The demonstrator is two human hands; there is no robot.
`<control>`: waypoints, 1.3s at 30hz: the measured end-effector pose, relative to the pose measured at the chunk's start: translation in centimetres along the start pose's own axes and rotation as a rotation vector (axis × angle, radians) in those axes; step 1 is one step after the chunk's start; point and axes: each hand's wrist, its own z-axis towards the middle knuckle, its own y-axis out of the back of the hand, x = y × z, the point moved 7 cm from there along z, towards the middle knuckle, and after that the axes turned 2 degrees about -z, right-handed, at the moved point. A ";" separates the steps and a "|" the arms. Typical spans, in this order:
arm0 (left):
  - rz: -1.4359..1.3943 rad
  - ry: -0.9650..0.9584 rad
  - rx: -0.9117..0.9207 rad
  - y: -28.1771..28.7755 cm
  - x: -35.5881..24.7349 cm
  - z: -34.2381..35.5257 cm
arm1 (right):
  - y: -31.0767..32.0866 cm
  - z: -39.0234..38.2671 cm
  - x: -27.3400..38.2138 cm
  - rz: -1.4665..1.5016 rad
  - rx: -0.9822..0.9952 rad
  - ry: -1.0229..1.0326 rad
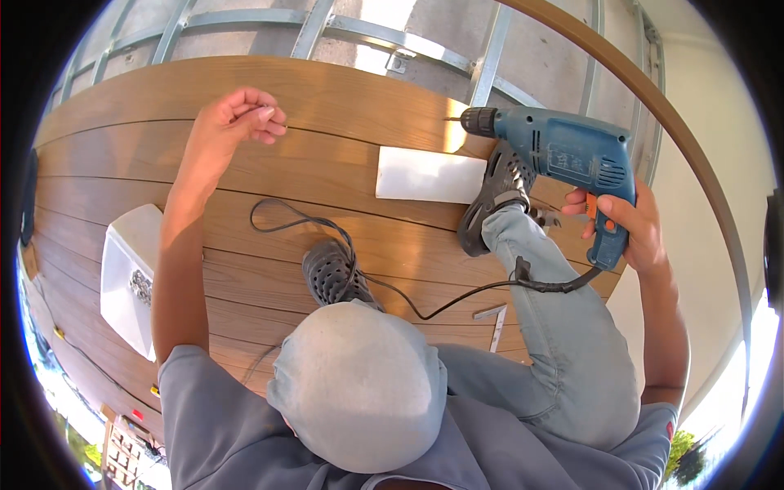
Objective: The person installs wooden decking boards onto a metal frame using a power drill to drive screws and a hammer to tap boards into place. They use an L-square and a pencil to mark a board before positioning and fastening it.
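Note:
My right hand (641,220) is closed round the grip of a blue corded power drill (572,147), with fingers at its orange trigger. The drill lies level above my shoe, its black chuck and thin bit (454,119) aimed left over the decking. My left hand (243,116) hovers above the far deck boards, fingers curled and thumb pressed against them. Whatever it may hold is too small to make out. Nearest to the left forearm is a white plastic tub (122,269) with many small metal screws (140,286) inside.
Brown deck boards (245,237) cover a metal joist frame (392,37), bare beyond the far edge. A white rectangular piece (429,175) lies beside my right shoe (490,200). The black drill cord (400,298) loops over my left shoe (331,273). An L-shaped square (496,322) lies near my knee.

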 end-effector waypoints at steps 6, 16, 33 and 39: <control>-0.036 0.038 0.216 -9.1 -0.2 9.7 | 6.7 1.6 -3.3 -0.044 -0.279 0.099; -0.879 0.300 0.284 -31.5 7.5 18.0 | 10.9 3.3 -6.6 0.025 -0.233 0.022; -1.308 0.457 0.163 -36.1 8.3 18.0 | 11.7 4.4 -8.2 0.128 -0.159 -0.022; -1.250 0.501 0.156 -35.4 7.8 17.5 | 11.4 4.8 -6.9 -0.002 -0.146 -0.067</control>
